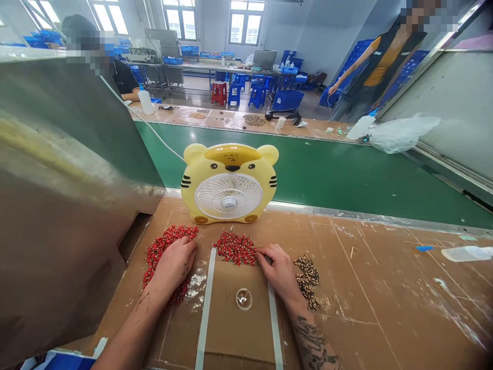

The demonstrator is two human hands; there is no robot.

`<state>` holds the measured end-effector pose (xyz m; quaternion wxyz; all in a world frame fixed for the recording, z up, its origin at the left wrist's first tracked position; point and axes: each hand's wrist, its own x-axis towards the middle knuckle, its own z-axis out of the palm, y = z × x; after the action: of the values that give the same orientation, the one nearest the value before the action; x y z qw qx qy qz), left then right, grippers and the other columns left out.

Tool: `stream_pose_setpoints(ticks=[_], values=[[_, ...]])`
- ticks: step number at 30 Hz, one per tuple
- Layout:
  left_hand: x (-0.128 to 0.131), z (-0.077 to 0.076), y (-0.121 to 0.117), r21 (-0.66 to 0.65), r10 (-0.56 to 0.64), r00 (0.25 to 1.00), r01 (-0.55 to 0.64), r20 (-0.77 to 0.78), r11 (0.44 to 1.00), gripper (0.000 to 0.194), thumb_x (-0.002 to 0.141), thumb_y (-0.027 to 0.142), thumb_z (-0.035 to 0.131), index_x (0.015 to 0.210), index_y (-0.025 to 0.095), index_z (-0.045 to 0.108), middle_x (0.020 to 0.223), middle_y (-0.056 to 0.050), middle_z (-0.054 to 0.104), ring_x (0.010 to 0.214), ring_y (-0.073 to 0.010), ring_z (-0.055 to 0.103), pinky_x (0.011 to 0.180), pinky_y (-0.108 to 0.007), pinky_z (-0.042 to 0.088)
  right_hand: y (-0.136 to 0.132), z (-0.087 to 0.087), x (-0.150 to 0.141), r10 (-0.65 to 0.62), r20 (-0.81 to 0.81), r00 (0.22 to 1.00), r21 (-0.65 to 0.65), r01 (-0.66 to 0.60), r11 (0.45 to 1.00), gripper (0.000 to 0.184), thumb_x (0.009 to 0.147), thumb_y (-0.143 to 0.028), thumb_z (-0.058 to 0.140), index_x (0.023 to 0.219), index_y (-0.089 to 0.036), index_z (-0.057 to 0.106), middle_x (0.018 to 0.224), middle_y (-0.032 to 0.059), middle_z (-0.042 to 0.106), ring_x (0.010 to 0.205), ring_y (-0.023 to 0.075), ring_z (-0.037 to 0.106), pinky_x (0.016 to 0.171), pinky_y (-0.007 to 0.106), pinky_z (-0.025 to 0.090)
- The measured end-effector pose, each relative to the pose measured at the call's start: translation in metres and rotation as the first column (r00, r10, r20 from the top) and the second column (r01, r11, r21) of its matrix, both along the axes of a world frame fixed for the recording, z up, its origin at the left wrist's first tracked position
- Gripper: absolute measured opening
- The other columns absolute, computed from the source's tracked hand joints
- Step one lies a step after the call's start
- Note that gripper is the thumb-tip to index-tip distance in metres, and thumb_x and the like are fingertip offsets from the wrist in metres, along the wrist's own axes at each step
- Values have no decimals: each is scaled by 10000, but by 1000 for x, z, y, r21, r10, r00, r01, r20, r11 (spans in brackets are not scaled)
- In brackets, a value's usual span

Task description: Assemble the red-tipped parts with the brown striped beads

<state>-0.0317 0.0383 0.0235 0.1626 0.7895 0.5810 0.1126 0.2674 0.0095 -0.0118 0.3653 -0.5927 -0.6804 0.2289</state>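
My left hand lies over the right side of a pile of small red pieces. Its fingers are curled together, and whatever is in them is hidden. A second pile of small red pieces with black and pale bits sits at the middle, above a taped cardboard panel. At that pile's right edge, my right hand has thumb and fingers pinched together; anything held is too small to name. A small clear round dish with a thin stick in it rests on the panel. Black-and-gold pieces lie right of my right hand.
A yellow animal-faced fan stands behind the middle pile. A metal housing walls off the left side. Beyond is a green conveyor belt. A white bottle lies at right. Two people are across the belt.
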Motion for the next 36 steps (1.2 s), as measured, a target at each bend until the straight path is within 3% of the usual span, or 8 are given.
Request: stream_pose_setpoints(ticks=[6,13,18,20,22,26,31,36], values=[[0,0,4,-54,-54,997,51,-59,997,269,898,129,453,885,197,714,860,-86,680,854,-224,651,761,-289,459,-8,11,7,12,-134,991,-5,-13,1000,230,929,-325,562,891,-203,754,847,74,728,786,226,640,705,327,486],[7,9,10,-78,-115,982,104,-151,992,261,886,115,454,780,179,684,839,-98,680,820,-232,652,739,-298,460,-19,25,5,437,-159,885,-160,-460,873,171,892,-350,651,903,-211,751,724,17,673,649,167,599,618,261,453],[19,8,7,-100,-62,983,80,172,992,208,836,114,513,824,177,710,799,-70,714,771,-205,664,736,-280,482,-21,27,0,489,-175,854,-212,-518,829,146,873,-347,694,880,-218,761,701,6,660,624,153,587,568,234,436],[27,7,5,-196,60,866,45,497,980,170,807,143,567,879,168,718,805,-55,729,731,-182,671,715,-266,506,-21,29,-1,504,-177,845,-208,-533,820,157,892,-327,674,822,-224,769,696,5,673,611,146,584,562,230,425],[37,5,2,-339,214,652,71,727,938,173,778,171,623,919,152,723,777,-47,733,692,-167,678,688,-259,526,-20,30,-2,511,-187,839,-197,-542,817,168,903,-304,660,802,-228,771,705,2,683,613,142,584,560,226,416],[55,-1,0,-508,419,339,237,842,828,191,720,193,740,897,122,749,691,-48,735,634,-150,694,663,-246,545,-19,29,-1,482,-195,854,-218,-517,828,134,890,-283,675,815,-213,762,693,-5,657,603,134,561,544,212,404],[63,-11,-4,-601,580,169,311,797,736,187,587,180,879,715,107,764,804,-65,750,688,-162,730,690,-235,564,-19,21,0,525,-160,836,-155,-547,823,180,900,-297,679,779,-182,746,692,8,664,628,127,563,584,215,396],[65,-19,-13,-649,657,124,371,743,664,223,586,205,901,753,117,781,697,-60,753,663,-156,721,654,-221,544,-23,20,-5,619,-95,780,-80,-625,776,279,944,-371,626,788,-167,733,667,22,642,641,136,556,617,238,396]])
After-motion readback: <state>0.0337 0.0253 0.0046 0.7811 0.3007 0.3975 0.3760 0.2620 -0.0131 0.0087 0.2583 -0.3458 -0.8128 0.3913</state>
